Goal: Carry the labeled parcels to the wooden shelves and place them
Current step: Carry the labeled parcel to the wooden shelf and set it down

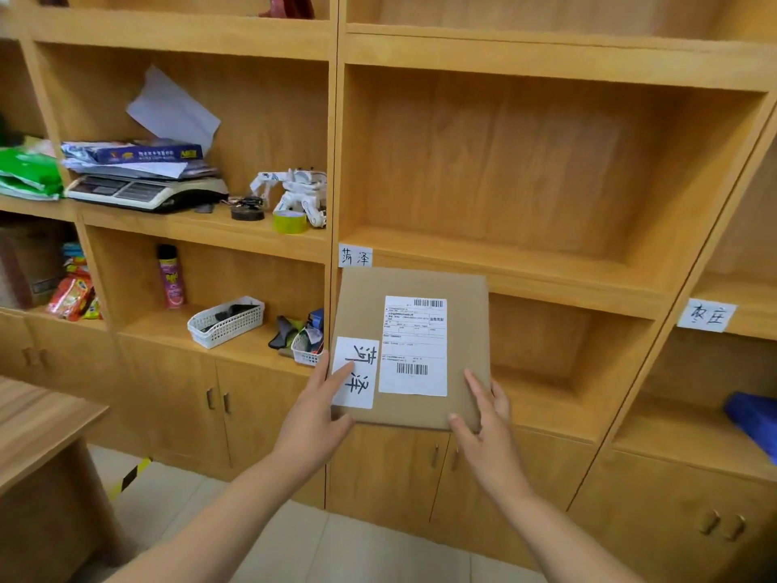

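Cardboard parcel (424,330) hides right hand (490,435) fingertips.

Light wooden shelves (504,56) fill the wall, with cupboard doors (260,414) below bearing small metal handles. The floor (336,549) is pale tile with a yellow-black striped tape (128,477). A wooden worktop (38,422) stands at left.

bright, even indoor light; soft shadows deepen the light wooden shelves' (525,254) recesses. wide-angle bending at the edges, slight softness throughout, no glare.
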